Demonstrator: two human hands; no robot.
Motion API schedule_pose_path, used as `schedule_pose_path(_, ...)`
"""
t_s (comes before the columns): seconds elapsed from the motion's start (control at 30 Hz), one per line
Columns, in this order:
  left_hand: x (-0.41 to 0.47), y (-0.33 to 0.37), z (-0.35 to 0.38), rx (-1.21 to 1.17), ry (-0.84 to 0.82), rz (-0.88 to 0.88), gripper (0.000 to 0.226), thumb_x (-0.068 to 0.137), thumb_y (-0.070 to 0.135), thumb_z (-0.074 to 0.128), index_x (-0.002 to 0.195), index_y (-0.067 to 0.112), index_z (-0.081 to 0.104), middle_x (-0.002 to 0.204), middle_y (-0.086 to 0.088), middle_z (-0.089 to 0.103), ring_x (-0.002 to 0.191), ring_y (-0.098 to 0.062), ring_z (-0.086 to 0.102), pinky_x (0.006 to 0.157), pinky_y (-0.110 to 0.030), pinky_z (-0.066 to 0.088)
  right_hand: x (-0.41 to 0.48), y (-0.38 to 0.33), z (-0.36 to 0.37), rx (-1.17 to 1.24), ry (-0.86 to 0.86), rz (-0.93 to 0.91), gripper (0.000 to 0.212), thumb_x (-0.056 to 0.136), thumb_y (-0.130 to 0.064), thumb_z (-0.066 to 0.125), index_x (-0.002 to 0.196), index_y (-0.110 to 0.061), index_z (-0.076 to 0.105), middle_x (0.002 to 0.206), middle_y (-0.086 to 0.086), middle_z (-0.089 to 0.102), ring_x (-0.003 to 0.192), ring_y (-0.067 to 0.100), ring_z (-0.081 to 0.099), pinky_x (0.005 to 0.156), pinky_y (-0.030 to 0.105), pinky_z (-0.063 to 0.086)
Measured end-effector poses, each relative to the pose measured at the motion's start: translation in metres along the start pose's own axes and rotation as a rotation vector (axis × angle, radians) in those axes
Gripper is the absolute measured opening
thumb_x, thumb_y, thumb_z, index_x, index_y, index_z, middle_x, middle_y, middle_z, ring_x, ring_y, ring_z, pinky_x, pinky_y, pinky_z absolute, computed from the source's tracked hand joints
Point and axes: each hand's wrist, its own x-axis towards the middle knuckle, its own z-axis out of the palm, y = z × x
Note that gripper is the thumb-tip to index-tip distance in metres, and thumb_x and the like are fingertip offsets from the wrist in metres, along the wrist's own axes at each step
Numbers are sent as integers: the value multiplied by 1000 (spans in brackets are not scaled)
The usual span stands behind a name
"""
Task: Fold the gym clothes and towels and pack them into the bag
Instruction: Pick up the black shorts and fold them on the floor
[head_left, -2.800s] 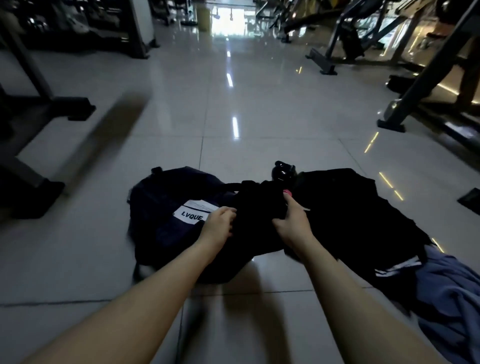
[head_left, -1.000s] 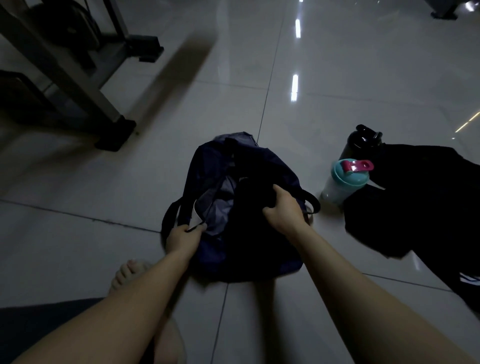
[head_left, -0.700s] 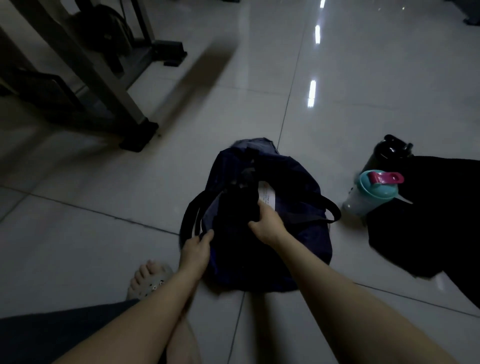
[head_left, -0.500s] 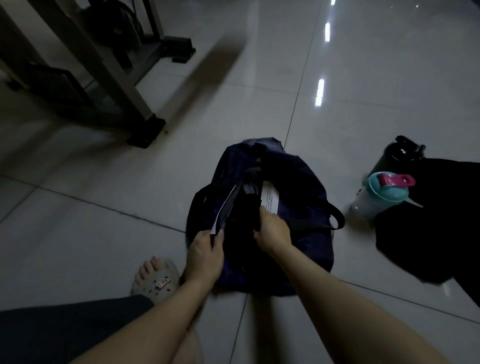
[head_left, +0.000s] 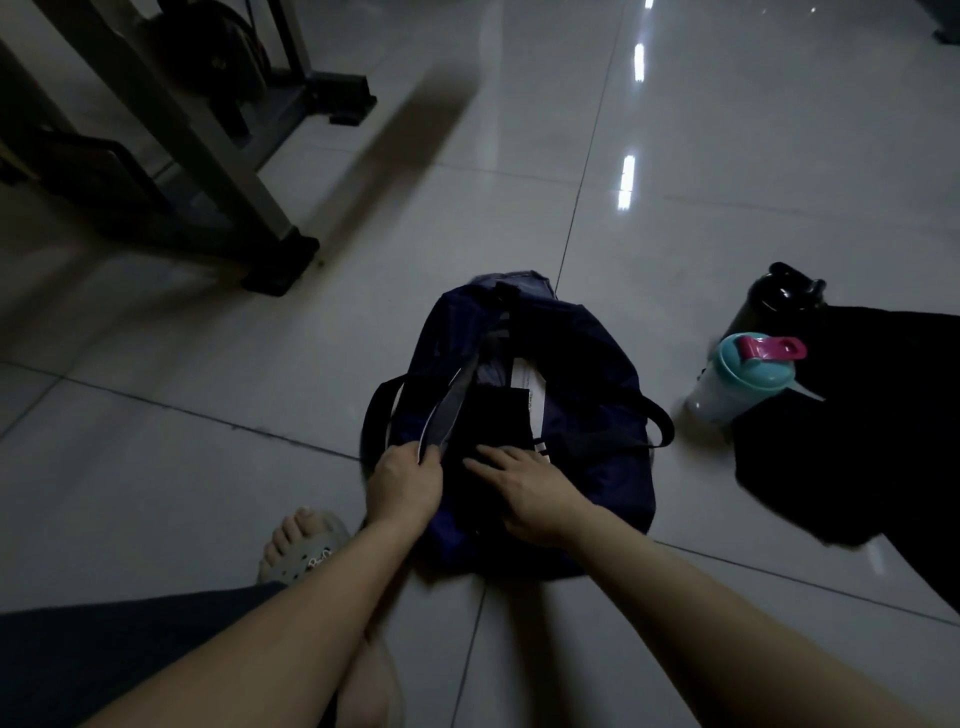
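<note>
A dark navy bag (head_left: 582, 374) lies on the tiled floor in front of me, its top open. My left hand (head_left: 402, 486) pinches the left lip of the opening and holds it up. My right hand (head_left: 524, 488) lies flat, fingers spread, on a folded black garment (head_left: 496, 423) sitting in the bag's mouth. A white label shows inside the opening. More black clothing (head_left: 852, 431) is spread on the floor to the right.
A clear shaker bottle with a teal lid and pink cap (head_left: 743, 382) and a black bottle (head_left: 779, 299) stand right of the bag. Gym machine legs (head_left: 228, 208) occupy the upper left. My sandalled foot (head_left: 301, 545) rests below the bag.
The black garment has gone from my grip into the bag. My right hand has let go of it and now presses flat on it; my left hand has raised the bag's lip.
</note>
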Motion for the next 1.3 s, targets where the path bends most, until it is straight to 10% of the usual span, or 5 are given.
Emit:
schedule_pose_path(0.4, -32, 29, -19, -113, 42, 263, 46, 99, 25, 58, 55, 19, 45, 55, 4, 50, 53, -9, 47, 48, -24, 30, 29, -3, 10, 585, 370, 321, 53, 96, -30, 66, 143, -19, 46, 136, 5, 61, 121, 24, 59, 100, 34, 48)
schedule_pose_path(0.67, -21, 14, -12, 77, 41, 91, 46, 95, 46, 55, 61, 15, 56, 74, -4, 60, 73, -30, 61, 67, -39, 49, 9, 11, -11, 499, 380, 332, 32, 92, -43, 65, 111, -19, 74, 116, -1, 67, 106, 17, 63, 90, 35, 53)
schedule_pose_path(0.83, -29, 7, -10, 199, 130, 333, 57, 82, 79, 44, 77, 25, 59, 82, 5, 54, 73, -17, 55, 65, -34, 49, -2, 9, -12, 443, 225, 551, 33, 87, -46, 65, 108, -21, 70, 100, -1, 70, 86, 20, 68, 75, 39, 59)
schedule_pose_path(1.07, -27, 18, -5, 155, 121, 321, 34, 93, 52, 62, 100, 21, 75, 90, 5, 57, 80, -16, 58, 67, -29, 40, 6, 3, -7, 750, 218, 594, 25, 89, -19, 71, 113, -12, 71, 101, 6, 74, 91, 21, 71, 83, 35, 59)
schedule_pose_path(1.3, -30, 44, -2, 26, 174, 481, 30, 95, 32, 66, 73, 12, 68, 72, 5, 57, 62, -8, 54, 54, -27, 44, 18, -3, 0, 905, 190, 420, 26, 92, -1, 58, 113, -9, 72, 101, 8, 74, 88, 18, 71, 75, 31, 60)
